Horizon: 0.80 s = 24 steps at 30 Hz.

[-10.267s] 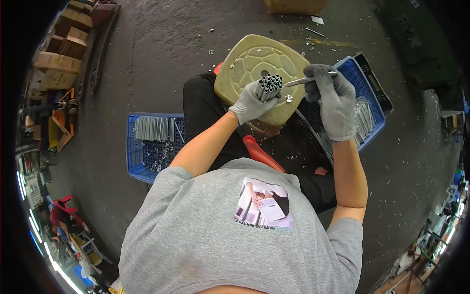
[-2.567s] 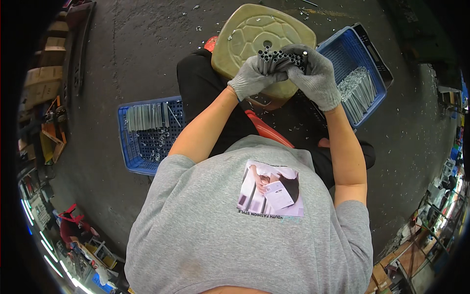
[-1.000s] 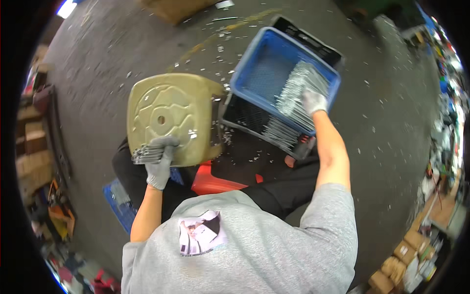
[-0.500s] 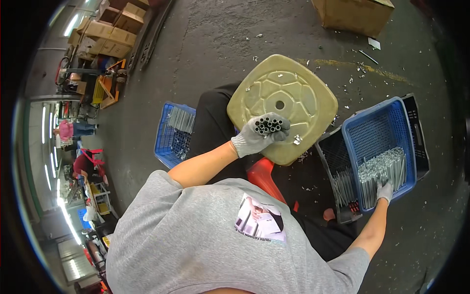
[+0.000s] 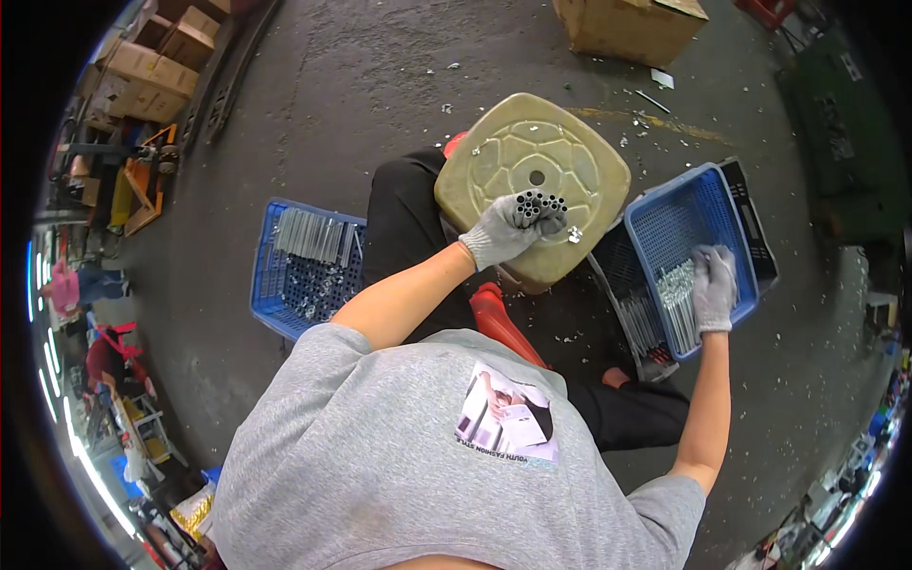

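Note:
My left hand point(image 5: 502, 234), in a pale knit glove, is closed around a bundle of thin metal tubes point(image 5: 540, 206). Their open ends face up above a yellowish square plastic stool point(image 5: 584, 157). On the right, my gloved right hand point(image 5: 713, 288) is over a blue basket point(image 5: 679, 202) that holds a heap of metal tubes point(image 5: 677, 299). Its fingers look bent together, and whatever they may grip is hidden behind the hand.
Left of my leg stands another blue basket point(image 5: 263, 275) with a row of tubes point(image 5: 313, 235) and small metal pieces. A black crate point(image 5: 608, 261) with more tubes lies under the right basket. Metal scraps point(image 5: 575, 234) dot the stool. A cardboard box point(image 5: 627, 28) stands ahead.
The view has shifted, bringing the left basket more into sight. My right hand has moved from the near part of the tube heap to over its right side. My left hand still grips the bundle.

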Tool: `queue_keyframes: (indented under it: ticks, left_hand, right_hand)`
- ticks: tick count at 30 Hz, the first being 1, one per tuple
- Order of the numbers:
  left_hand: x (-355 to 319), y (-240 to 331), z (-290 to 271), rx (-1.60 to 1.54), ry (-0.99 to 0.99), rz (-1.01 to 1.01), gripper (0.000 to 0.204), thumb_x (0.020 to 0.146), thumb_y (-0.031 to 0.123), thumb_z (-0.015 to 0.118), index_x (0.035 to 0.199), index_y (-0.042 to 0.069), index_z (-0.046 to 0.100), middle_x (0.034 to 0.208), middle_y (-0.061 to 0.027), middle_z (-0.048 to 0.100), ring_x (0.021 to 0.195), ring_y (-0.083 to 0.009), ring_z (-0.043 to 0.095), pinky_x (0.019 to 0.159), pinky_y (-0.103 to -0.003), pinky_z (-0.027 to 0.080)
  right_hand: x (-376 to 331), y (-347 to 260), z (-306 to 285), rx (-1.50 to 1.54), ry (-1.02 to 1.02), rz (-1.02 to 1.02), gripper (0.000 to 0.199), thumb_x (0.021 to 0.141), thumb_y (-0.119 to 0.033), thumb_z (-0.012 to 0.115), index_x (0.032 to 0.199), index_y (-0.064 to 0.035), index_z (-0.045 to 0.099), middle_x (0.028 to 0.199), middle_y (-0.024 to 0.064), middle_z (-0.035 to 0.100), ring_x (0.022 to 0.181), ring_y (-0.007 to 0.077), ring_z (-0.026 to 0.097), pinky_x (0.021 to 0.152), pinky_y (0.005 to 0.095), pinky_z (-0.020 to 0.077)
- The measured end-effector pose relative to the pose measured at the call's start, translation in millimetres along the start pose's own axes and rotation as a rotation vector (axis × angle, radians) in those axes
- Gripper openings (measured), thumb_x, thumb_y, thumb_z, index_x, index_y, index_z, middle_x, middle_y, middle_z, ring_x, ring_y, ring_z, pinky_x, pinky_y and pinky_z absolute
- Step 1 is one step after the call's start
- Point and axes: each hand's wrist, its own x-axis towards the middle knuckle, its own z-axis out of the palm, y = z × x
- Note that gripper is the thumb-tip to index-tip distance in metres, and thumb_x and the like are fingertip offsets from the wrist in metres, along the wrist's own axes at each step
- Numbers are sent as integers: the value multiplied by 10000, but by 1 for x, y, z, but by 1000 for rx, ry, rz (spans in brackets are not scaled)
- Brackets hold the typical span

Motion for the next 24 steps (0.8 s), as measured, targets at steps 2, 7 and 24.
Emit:
queue_keyframes:
  ticks: [2, 7, 24]
  left_hand:
    - [-2, -11, 0, -139, 33, -15, 143, 852, -58, 636, 983, -4, 653, 969, -51, 692, 834, -130, 670, 762, -220, 537]
    - [1, -11, 4, -288, 36, 14, 182, 841, -87, 622, 1002, -7, 652, 957, -47, 707, 834, -118, 686, 749, -202, 544]
    - [0, 10, 2, -95, 49, 118, 180, 826, -8, 672, 1005, 4, 687, 883, -15, 722, 739, -85, 670, 650, -201, 528]
  right_hand:
    - [12, -68, -11, 400, 17, -52, 139, 958, -136, 564, 1005, -49, 660, 913, 50, 625, 723, 129, 571, 685, 251, 465]
    - [18, -196, -43, 913, -29, 297, 177, 970, -162, 561, 1026, -37, 673, 774, 22, 657, 606, 62, 508, 551, 190, 425]
    - [28, -247, -14, 674, 98, -72, 165, 962, -151, 570, 992, -31, 679, 706, 10, 600, 571, 44, 465, 511, 180, 376]
